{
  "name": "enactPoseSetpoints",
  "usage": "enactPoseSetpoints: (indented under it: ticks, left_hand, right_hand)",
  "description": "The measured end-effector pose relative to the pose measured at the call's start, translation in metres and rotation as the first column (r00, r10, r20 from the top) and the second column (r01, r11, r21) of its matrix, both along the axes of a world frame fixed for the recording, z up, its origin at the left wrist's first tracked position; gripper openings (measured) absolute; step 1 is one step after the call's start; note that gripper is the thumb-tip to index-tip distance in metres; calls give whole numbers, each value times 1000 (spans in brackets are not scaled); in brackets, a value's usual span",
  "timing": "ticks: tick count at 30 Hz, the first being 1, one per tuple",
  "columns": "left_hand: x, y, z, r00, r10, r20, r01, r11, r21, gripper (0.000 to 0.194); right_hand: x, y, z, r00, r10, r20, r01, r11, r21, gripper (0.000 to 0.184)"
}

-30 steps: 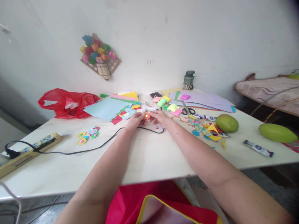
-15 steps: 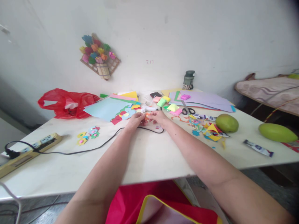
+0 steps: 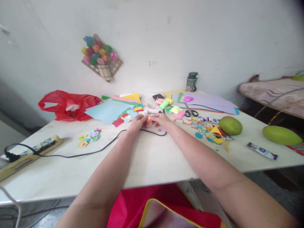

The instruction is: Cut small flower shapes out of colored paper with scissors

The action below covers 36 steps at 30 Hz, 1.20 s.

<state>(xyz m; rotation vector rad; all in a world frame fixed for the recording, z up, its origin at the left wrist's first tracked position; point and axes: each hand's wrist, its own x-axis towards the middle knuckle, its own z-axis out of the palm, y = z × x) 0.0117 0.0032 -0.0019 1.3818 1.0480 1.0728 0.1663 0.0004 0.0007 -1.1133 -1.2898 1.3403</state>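
Observation:
Both my hands meet over the middle of the table, fingertips pinched on a small orange paper cutout [image 3: 149, 119]. My left hand [image 3: 138, 123] has its edge from the left, and my right hand [image 3: 161, 119] closes on it from the right. Fingers hide much of its shape. Just behind them lies a white glue gun [image 3: 152, 110], and its black cord [image 3: 114, 141] loops beneath my wrists toward the left. Colourful paper flower cutouts [image 3: 125, 116] are spread on light blue paper [image 3: 102, 110] beyond my left hand.
A power strip [image 3: 45, 147] and small finished paper flowers [image 3: 83, 141] lie left, near a red plastic bag [image 3: 68, 106]. Rightward are clay packets [image 3: 176, 110], scissors [image 3: 192, 113], paper scraps [image 3: 213, 131], green fruits [image 3: 230, 125] and a tube [image 3: 262, 151]. A bottle [image 3: 192, 81] stands behind.
My hands stay almost in place. The fingers shift slightly around the orange cutout, and the rest of the table looks the same.

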Motion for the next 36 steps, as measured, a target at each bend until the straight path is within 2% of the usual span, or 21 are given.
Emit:
enactPoseSetpoints:
  ticks: [8, 14, 21, 27, 31, 36]
  left_hand:
    - [-2, 1, -2, 998, -69, 14, 69, 997, -21, 39]
    - [-1, -1, 0, 997, -72, 0, 72, 997, -37, 37]
    - [-2, -2, 0, 995, -86, -42, 87, 996, 4, 39]
    - [-3, 4, -6, 995, -64, -71, 69, 995, 65, 39]
    - [-3, 5, -6, 995, -47, -92, 56, 994, 89, 40]
    - [-2, 1, -1, 1000, 5, -28, -3, 998, 58, 38]
  right_hand:
    - [-3, -1, 2, 997, -76, 11, 76, 997, 7, 12]
    - [-2, -3, 4, 995, -100, 23, 100, 995, -15, 11]
    - [-1, -2, 1, 998, -54, 26, 54, 999, 0, 11]
    - [1, -7, 5, 999, -34, 13, 35, 998, -60, 25]
    - [2, -1, 0, 997, -76, -19, 75, 997, -16, 17]
    - [2, 7, -6, 993, -114, -39, 115, 993, 25, 12]
